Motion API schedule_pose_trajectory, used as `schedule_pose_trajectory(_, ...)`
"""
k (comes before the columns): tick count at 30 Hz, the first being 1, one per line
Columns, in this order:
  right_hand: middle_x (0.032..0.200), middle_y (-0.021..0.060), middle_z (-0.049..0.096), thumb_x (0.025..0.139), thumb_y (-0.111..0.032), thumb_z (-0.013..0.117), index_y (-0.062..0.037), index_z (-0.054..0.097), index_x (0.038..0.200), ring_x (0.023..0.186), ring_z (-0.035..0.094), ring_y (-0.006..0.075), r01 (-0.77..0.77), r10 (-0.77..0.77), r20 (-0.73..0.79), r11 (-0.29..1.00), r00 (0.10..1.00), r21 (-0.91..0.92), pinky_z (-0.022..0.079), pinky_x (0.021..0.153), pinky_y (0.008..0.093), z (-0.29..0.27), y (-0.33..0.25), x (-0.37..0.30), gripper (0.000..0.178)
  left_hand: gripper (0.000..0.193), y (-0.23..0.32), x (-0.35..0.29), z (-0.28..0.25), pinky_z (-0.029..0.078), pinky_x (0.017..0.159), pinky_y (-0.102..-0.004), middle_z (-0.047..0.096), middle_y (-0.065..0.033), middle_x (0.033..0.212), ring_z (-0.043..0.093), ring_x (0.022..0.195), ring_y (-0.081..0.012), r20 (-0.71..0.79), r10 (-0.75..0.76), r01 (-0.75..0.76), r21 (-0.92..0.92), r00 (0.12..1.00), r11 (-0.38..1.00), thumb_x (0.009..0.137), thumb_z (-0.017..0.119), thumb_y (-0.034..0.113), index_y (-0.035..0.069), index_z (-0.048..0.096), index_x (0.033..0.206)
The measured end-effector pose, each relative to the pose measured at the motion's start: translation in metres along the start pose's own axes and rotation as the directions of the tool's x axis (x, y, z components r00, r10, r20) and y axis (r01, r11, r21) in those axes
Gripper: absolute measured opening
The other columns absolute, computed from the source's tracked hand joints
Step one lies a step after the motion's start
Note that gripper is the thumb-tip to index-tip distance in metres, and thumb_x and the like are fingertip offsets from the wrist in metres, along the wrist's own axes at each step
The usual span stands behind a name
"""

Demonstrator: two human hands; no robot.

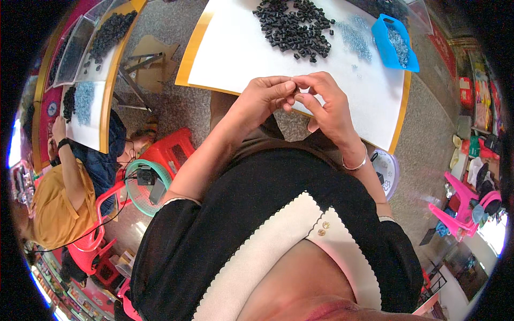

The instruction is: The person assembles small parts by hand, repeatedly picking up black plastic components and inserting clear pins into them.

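A tiny part (294,92), barely visible, was pinched between the fingertips of the left hand (262,99) and right hand (326,104) above the table (235,53) edge, with black pieces (294,27), clear pieces (356,37) and a blue scoop (395,43) beyond.

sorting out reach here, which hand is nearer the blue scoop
Right. The right hand is below and left of the blue scoop on the white table; the left hand sits farther left, fingertips meeting the right's.
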State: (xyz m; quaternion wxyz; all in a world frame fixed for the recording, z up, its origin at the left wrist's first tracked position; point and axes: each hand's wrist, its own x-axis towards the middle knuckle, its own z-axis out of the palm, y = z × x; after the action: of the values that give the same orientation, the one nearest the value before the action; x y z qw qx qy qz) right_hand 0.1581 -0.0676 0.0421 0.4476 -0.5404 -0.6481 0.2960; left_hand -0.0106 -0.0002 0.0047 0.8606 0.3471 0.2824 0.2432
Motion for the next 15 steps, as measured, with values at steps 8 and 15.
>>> schedule_pose_trajectory(8, 0.109, 0.013, 0.056, 0.094, -0.017, 0.054, -0.0011, 0.056, 0.12, 0.094, 0.059, 0.0211, -0.11, 0.122, -0.038, 0.969, 0.992, 0.221, 0.05, 0.081, 0.0299, 0.022, 0.009, -0.008, 0.03, 0.024, -0.007, -0.001, 0.011, 0.044, 0.062, -0.0218, 0.061, -0.0014, 0.083, 0.053, 0.07, -0.0087, 0.005, 0.043, -0.042, -0.135, 0.999, 0.99, 0.095, 0.057, 0.019, -0.001, 0.064, 0.107)
schedule_pose_trajectory(15, 0.114, 0.0143, 0.056, 0.096, -0.021, 0.053, -0.0023, 0.059, 0.118, 0.101, 0.058, 0.0245, -0.118, 0.124, -0.018, 0.97, 0.992, 0.215, 0.05, 0.085, 0.0331, 0.023, 0.004, -0.009, 0.029, 0.022, -0.007, -0.007, 0.019, 0.041, 0.061, -0.0213, 0.059, 0.0007, 0.081, 0.051, 0.068, -0.0069, -0.049, 0.027, -0.035, -0.166, 0.998, 0.985, 0.097, 0.056, 0.021, 0.001, 0.064, 0.101)
